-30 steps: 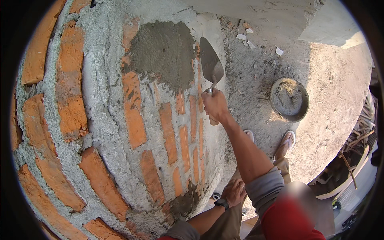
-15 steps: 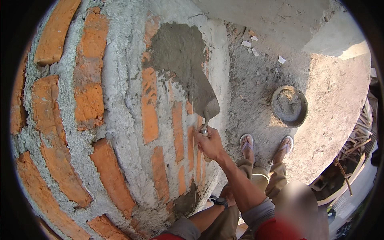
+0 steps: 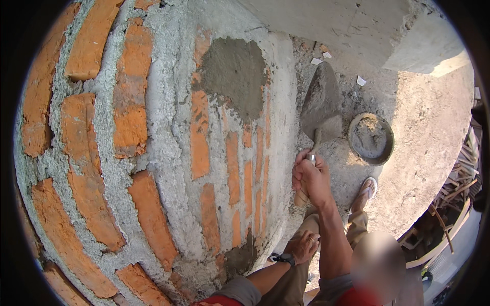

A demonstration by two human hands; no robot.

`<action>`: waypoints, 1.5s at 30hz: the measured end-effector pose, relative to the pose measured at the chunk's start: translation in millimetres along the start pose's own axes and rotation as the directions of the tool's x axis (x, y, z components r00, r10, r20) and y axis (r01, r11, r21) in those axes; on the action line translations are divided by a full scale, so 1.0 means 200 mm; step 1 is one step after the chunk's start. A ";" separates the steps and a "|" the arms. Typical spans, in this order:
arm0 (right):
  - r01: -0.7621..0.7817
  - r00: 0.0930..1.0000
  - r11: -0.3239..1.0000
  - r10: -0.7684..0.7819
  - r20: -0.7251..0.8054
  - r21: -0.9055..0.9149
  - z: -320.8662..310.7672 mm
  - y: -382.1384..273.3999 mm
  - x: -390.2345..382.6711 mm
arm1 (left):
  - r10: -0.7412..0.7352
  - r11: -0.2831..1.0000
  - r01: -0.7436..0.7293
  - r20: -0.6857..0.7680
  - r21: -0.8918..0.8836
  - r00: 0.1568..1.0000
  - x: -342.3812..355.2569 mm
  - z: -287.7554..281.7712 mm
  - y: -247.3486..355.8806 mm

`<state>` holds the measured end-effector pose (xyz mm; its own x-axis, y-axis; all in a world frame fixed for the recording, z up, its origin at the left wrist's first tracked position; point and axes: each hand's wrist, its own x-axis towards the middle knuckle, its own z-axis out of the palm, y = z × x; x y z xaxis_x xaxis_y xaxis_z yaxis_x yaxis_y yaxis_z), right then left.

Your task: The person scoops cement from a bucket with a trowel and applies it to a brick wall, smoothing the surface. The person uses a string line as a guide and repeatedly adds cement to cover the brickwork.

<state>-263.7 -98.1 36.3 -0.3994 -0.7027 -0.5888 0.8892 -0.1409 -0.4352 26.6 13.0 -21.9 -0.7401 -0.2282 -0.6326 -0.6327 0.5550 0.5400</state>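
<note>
Trowel (image 3: 323,97) hung between wall (image 3: 173,115) and bucket (image 3: 391,145); open ground (image 3: 426,127) lay beyond bucket. Right hand (image 3: 313,177) clenched round handle (image 3: 301,198), forearm stretched; left hand (image 3: 302,247) rested on knee (image 3: 312,223), grip unclear.

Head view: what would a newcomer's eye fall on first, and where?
Likely the orange bricks across the left side, and the dark patch at upper middle. Next might come the trowel in the right hand, right of centre. Further right, the round bowl holds a grey mix.
</note>
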 end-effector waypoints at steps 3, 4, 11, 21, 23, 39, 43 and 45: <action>0.334 0.842 0.877 -0.443 -0.309 -0.346 0.21 -0.06 0.09 | 0.352 0.895 -0.285 -0.150 0.344 0.924 0.01 0.21 -0.12; 0.366 0.759 0.824 -0.533 -0.374 -0.432 0.28 -0.05 0.16 | 0.416 0.854 -0.318 -0.172 0.411 0.893 0.00 0.28 -0.17; 0.334 0.937 0.600 -0.295 0.187 -0.727 0.35 0.34 -0.11 | 0.297 0.952 -0.263 -0.270 0.157 0.916 -0.06 0.62 -0.41; 0.247 0.887 0.400 -0.459 0.040 -0.883 0.08 0.05 0.57 | -0.030 0.998 0.029 -0.022 -0.053 0.999 -0.03 0.11 0.03; 0.238 0.905 0.465 -0.425 0.021 -0.853 0.11 0.00 0.72 | -0.059 0.985 0.046 -0.075 -0.167 0.995 -0.04 0.04 0.06; -0.053 0.994 0.747 0.105 0.039 -0.663 0.08 0.34 0.10 | 0.060 0.995 -0.070 -0.137 -0.072 0.989 -0.04 0.12 -0.03; -0.275 0.905 0.954 0.298 0.304 -0.117 0.03 0.17 -0.09 | 0.109 0.990 -0.122 -0.162 -0.073 0.981 -0.05 0.13 -0.04; -0.209 0.938 0.976 0.216 0.270 -0.054 0.05 0.06 -0.18 | 0.093 0.991 -0.105 -0.136 -0.087 0.986 -0.07 0.14 -0.04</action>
<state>-236.9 -81.0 58.8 -0.1224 -0.8781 -0.4625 0.9397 0.0475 -0.3388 48.3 33.7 -34.1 -0.8197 -0.2826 -0.4982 -0.5687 0.5044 0.6497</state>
